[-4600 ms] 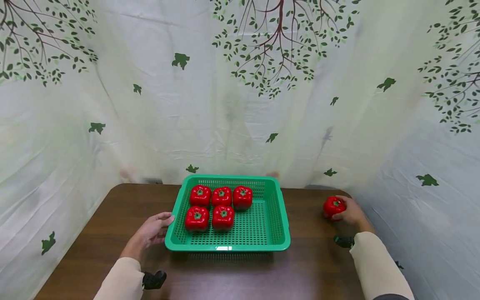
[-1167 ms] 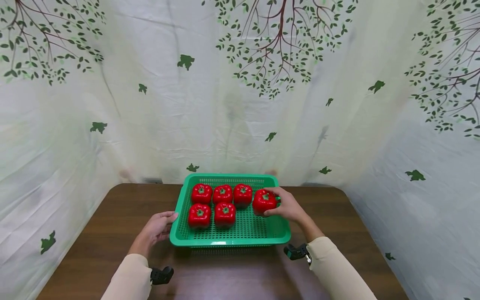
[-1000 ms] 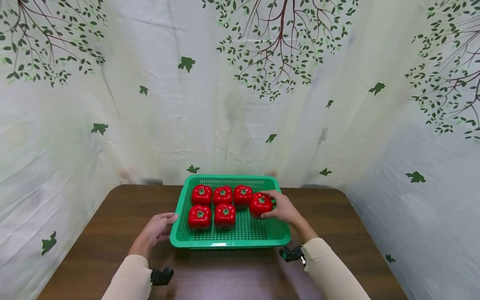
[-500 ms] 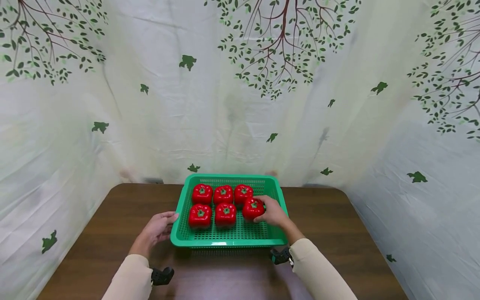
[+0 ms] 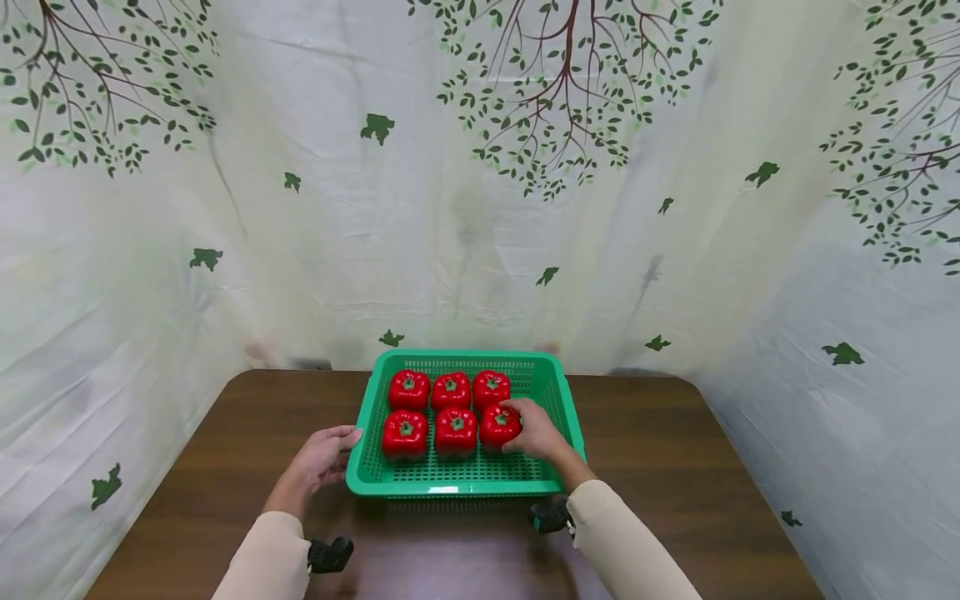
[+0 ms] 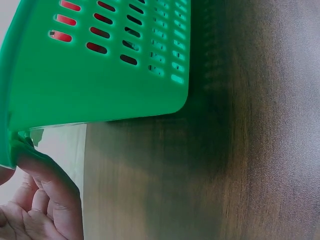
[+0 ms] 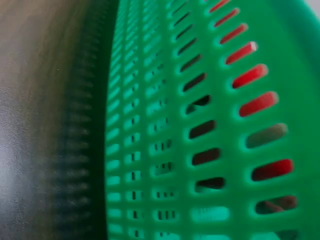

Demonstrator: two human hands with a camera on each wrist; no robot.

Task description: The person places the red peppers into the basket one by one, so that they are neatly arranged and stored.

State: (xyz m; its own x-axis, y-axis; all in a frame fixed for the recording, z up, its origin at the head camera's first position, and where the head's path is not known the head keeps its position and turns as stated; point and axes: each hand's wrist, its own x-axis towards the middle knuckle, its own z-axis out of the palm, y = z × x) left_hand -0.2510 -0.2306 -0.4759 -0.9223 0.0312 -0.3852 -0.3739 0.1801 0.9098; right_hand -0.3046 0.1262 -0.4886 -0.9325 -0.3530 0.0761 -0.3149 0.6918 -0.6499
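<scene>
A green plastic basket (image 5: 397, 490) holds several glossy red bell peppers, standing in a back row (image 5: 452, 391) and a front row (image 5: 455, 432). At the front row's right end, my right hand (image 5: 536, 433) grips a red bell pepper (image 5: 497, 428) between thumb and fingers, low inside the basket; whether it touches the basket floor I cannot tell. My left hand (image 5: 321, 461) pinches the basket's left rim, its finger (image 6: 52, 180) bent beneath the edge in the left wrist view. In the right wrist view, the slotted basket wall (image 7: 145, 120) mostly hides the right hand and peppers.
The basket stands near the far edge of a brown wooden table (image 5: 637, 467). Behind and beside it hangs a pale curtain (image 5: 480, 250) printed with branches and leaves. Inside the basket, bare slotted floor shows at the right and along the front.
My right hand picked up a bell pepper at the table's right, carried it left into the basket, and lowered it to the front row's right end. My left hand stays at the rim.
</scene>
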